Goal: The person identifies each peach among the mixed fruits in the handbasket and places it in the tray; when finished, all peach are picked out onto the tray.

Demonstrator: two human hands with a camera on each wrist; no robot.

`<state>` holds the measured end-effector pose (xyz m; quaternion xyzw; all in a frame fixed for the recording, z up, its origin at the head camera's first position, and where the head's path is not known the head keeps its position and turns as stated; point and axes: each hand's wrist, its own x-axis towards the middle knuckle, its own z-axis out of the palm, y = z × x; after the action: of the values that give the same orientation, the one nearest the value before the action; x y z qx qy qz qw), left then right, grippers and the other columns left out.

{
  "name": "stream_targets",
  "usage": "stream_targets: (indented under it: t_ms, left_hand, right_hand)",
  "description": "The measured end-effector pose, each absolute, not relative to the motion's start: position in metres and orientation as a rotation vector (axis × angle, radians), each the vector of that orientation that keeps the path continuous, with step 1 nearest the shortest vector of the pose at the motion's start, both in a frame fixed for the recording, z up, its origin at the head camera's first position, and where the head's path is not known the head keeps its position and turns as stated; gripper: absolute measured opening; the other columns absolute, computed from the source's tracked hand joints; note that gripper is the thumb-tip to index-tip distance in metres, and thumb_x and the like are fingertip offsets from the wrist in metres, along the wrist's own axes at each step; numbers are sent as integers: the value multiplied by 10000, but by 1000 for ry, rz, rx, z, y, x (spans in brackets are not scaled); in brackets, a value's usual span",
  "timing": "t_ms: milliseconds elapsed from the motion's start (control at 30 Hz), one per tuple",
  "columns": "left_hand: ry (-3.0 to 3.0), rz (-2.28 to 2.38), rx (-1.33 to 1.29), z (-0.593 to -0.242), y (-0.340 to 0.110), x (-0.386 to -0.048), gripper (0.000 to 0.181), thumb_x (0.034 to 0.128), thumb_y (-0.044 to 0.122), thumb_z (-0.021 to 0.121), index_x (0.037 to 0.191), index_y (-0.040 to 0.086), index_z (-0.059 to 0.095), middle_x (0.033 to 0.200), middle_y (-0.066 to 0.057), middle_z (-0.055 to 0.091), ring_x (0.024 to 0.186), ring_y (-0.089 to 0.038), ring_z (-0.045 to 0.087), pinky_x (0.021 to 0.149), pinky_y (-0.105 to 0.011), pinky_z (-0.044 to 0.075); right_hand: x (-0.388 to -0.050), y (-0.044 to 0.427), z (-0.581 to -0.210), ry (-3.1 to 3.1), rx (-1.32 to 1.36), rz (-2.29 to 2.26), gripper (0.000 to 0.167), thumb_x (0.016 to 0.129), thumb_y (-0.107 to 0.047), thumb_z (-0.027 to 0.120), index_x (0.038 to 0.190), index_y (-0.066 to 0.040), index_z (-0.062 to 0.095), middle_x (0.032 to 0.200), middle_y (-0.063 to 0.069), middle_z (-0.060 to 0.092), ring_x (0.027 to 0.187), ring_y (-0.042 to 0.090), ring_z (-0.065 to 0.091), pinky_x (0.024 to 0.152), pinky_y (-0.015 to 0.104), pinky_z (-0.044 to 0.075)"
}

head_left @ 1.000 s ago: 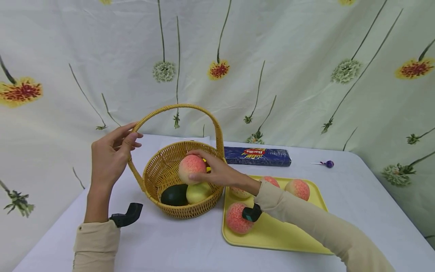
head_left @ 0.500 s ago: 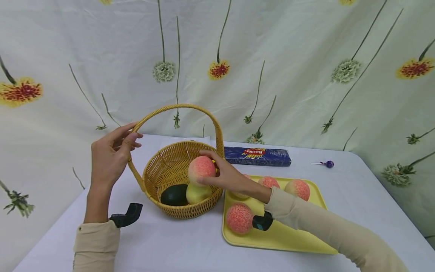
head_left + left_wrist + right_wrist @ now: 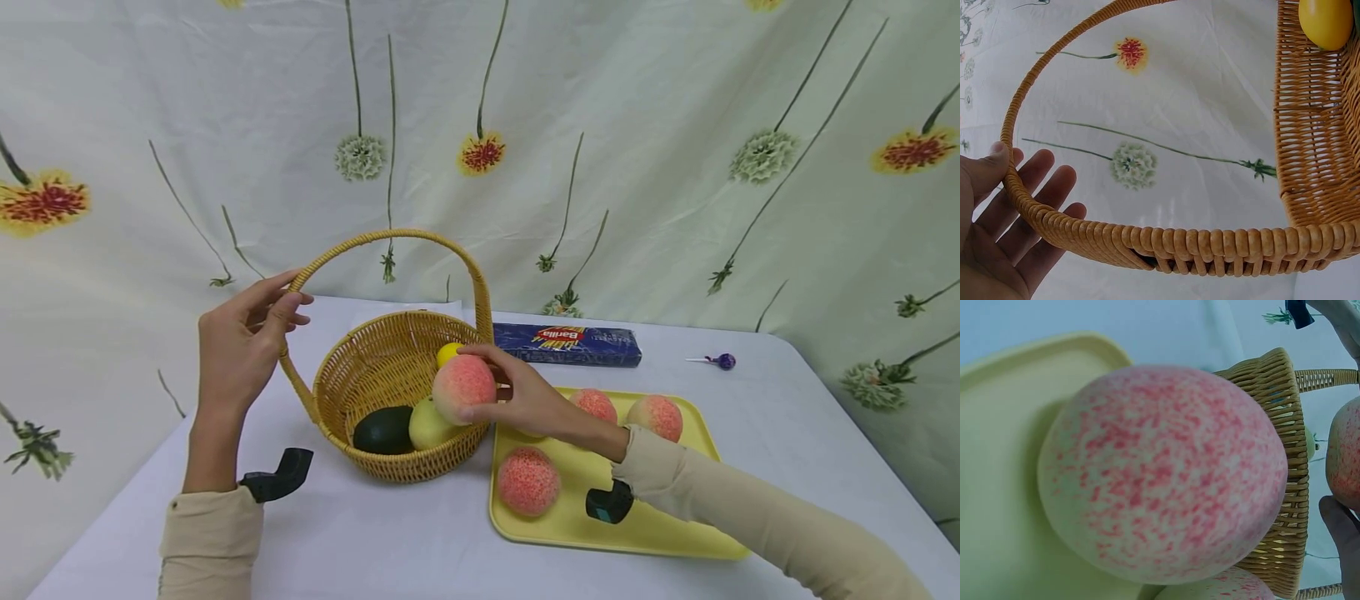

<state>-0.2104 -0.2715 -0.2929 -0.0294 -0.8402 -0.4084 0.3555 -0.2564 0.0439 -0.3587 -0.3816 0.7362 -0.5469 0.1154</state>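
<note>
My left hand (image 3: 243,342) pinches the left side of the wicker basket's tall handle (image 3: 1025,84) between thumb and fingers. The woven basket (image 3: 367,350) holds a dark green avocado-like fruit (image 3: 382,431), a yellow-green round fruit (image 3: 429,427) and a yellow fruit (image 3: 1327,22). At the basket's right rim my right hand (image 3: 536,400) grips a pink-and-cream peach (image 3: 463,388), thumb in front and fingers behind. That peach partly covers the yellow-green fruit. In the right wrist view, the gripped peach (image 3: 1344,453) shows at the right edge beside the thumb.
A yellow tray (image 3: 600,529) right of the basket bears several peaches, one at its front left (image 3: 529,482). My right forearm crosses above it. Behind lie a blue Barilla spaghetti box (image 3: 570,345) and a purple lollipop (image 3: 724,361). A flowered cloth (image 3: 637,167) hangs at the back.
My right hand has moved right with the peach, from the basket's middle to its right rim, uncovering the yellow fruit. The left hand has kept its hold on the handle.
</note>
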Motion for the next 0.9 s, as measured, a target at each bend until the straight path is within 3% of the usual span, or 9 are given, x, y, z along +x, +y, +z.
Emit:
stream_targets:
  t_ms: [300, 667, 900]
  left_hand:
    - [-2171, -1052, -77, -292, -271, -210, 339, 950, 236, 597, 1287, 225, 629, 991, -26, 708, 730, 66, 624, 608, -96, 484]
    - [-2162, -1053, -89, -293, -272, -211, 333, 949, 215, 601, 1280, 213, 635, 995, -56, 706, 727, 69, 623, 612, -92, 484]
    - [-2158, -1056, -88, -293, -272, -210, 329, 948, 213, 604, 1275, 221, 638, 956, 54, 697, 729, 67, 627, 626, -86, 484]
  right_hand:
    - [-246, 55, -361, 2116, -1144, -1574, 753, 817, -367, 762, 1442, -158, 398, 1364, 89, 478, 1166, 238, 554, 890, 359, 530]
    - [-235, 67, -362, 2070, -1132, -1586, 685, 829, -250, 760, 1410, -179, 403, 1355, 59, 467, 1185, 259, 536, 933, 341, 504]
    - [-230, 77, -366, 2121, -1131, -1562, 678, 831, -196, 746, 1406, -121, 396, 1334, 52, 484, 1171, 243, 529, 936, 349, 499]
